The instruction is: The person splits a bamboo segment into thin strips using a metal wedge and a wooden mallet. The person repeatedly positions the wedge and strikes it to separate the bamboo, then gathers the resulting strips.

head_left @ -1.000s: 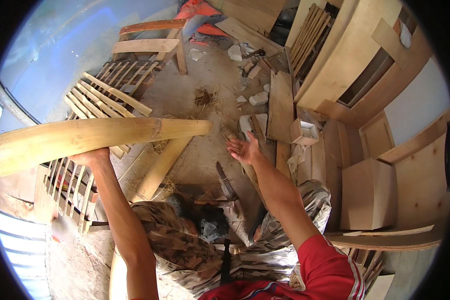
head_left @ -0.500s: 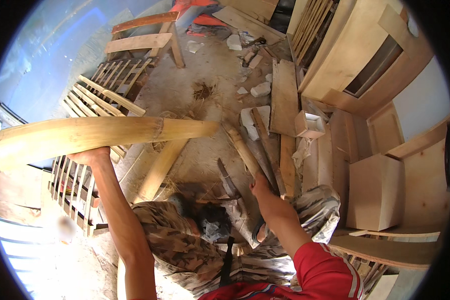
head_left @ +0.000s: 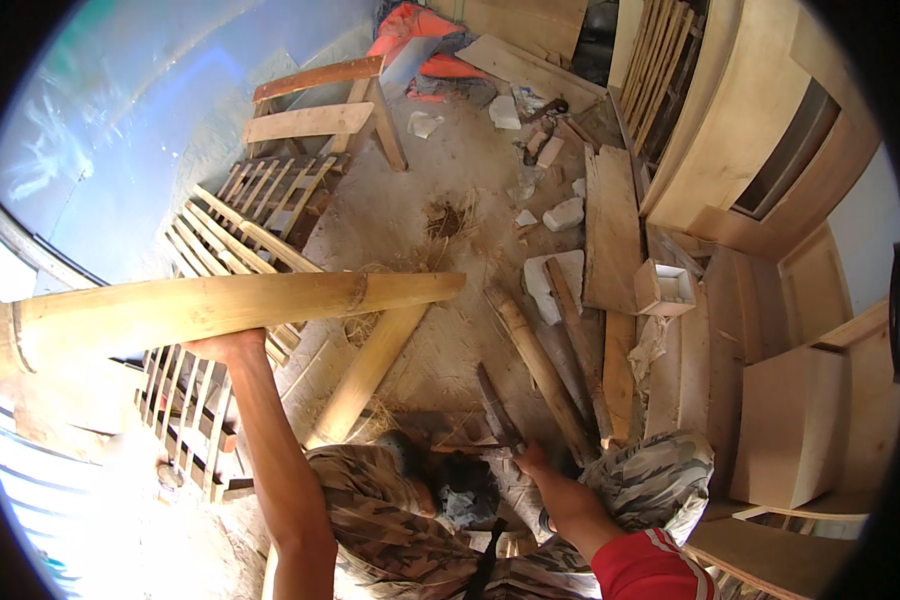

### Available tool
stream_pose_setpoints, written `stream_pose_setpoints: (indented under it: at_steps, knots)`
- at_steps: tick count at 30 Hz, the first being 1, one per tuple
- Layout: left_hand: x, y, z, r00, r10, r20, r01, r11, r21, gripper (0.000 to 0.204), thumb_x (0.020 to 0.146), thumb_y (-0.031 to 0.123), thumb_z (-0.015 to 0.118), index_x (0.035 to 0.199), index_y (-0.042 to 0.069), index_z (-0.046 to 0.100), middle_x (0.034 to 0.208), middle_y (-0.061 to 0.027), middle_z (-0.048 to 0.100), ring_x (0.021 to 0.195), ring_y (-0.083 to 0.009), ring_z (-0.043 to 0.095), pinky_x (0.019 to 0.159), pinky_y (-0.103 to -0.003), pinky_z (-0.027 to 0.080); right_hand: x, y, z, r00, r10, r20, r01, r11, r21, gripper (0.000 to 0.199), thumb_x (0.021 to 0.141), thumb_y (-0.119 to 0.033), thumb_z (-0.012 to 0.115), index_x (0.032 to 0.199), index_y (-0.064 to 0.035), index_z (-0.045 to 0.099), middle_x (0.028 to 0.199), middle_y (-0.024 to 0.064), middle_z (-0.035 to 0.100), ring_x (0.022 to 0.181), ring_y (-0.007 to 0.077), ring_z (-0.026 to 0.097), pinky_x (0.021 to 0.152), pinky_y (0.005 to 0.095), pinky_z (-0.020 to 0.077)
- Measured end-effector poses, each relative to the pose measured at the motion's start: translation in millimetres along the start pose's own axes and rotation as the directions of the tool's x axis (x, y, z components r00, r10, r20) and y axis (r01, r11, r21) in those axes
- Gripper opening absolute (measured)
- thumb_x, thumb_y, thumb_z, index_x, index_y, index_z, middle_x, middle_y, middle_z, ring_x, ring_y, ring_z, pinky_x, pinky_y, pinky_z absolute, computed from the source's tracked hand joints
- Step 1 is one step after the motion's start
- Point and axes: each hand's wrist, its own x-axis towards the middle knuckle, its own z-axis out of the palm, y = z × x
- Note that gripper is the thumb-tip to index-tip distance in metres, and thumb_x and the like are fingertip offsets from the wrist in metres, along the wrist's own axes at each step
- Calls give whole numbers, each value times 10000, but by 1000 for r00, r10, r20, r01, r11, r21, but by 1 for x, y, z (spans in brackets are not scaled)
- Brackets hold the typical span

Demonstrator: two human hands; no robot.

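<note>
My left hand (head_left: 232, 345) is closed from below around a thick pale-yellow bamboo pole (head_left: 210, 305). The pole lies level across the left of the view, its narrower end near the middle. Low in the centre, my right hand (head_left: 532, 460) is closed at the near end of a dark, long-bladed knife (head_left: 495, 405) that points away from me; the grip is partly hidden by my fingers. Just right of that hand, a thinner bamboo pole (head_left: 540, 370) lies on the floor. Another wide bamboo length (head_left: 370, 375) slants on the floor beneath the held pole.
Slatted wooden frames (head_left: 240, 235) and a wooden bench (head_left: 315, 110) stand at left. Boards (head_left: 610, 230), white rubble (head_left: 565, 215) and a small open box (head_left: 665, 288) lie on the right, beside wooden cabinets (head_left: 795, 425). A black bag (head_left: 467, 490) sits between my legs.
My right hand has left the thinner bamboo pole and moved nearer to me, onto the knife. My left hand still holds the thick pole up. The whole view has shifted.
</note>
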Motion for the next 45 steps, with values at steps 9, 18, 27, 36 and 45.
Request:
stream_pose_setpoints:
  at_steps: [9, 18, 27, 36, 45]
  knots:
    - [26, -30, 2, 1000, -23, 15, 25, 989, -144, 635, 864, 657, 358, 1244, 202, 585, 1215, -36, 625, 1135, -260, 593, 987, -490, 481, -27, -52, -33, 999, 23, 22, -25, 995, 96, 458, 805, -314, 734, 1041, 72, 660, 866, 198, 691, 699, 307, 687, 639, 440, 547]
    - [32, -39, 12, 983, 133, 128, -103, 971, -217, 621, 922, 607, 317, 1273, 148, 545, 1193, -62, 616, 1095, -263, 602, 952, -468, 502, -50, -147, -206, 992, -92, 84, 95, 995, -21, 381, 802, -310, 667, 908, 55, 698, 789, 212, 693, 673, 324, 679, 666, 440, 527]
    - [30, -71, -27, 995, 95, -2, -95, 993, 69, 544, 985, 579, 378, 1261, 137, 535, 1102, -48, 631, 971, -233, 634, 860, -412, 546, -116, -169, -322, 910, -335, -245, 283, 932, -225, 512, 847, -290, 689, 1173, 87, 575, 907, 214, 687, 721, 267, 688, 669, 405, 536]
    - [-10, -42, -30, 987, -129, -96, 132, 991, 24, 605, 975, 592, 377, 1353, 135, 491, 1300, -92, 578, 1190, -329, 551, 1035, -569, 432, -168, -201, -289, 936, -350, -40, 346, 935, -76, 601, 877, -452, 626, 1090, 109, 614, 1009, 286, 672, 887, 417, 676, 825, 451, 525]
    - [-127, 3, -67, 601, -799, 9, 734, 547, -402, 653, 968, 522, 442, 1416, 48, 431, 1455, -207, 429, 1362, -458, 356, 1166, -581, 294, -186, -253, -228, 838, -514, 185, 370, 783, 500, 484, 966, -364, 592, 1121, 91, 529, 855, 126, 629, 602, 213, 619, 598, 405, 529]
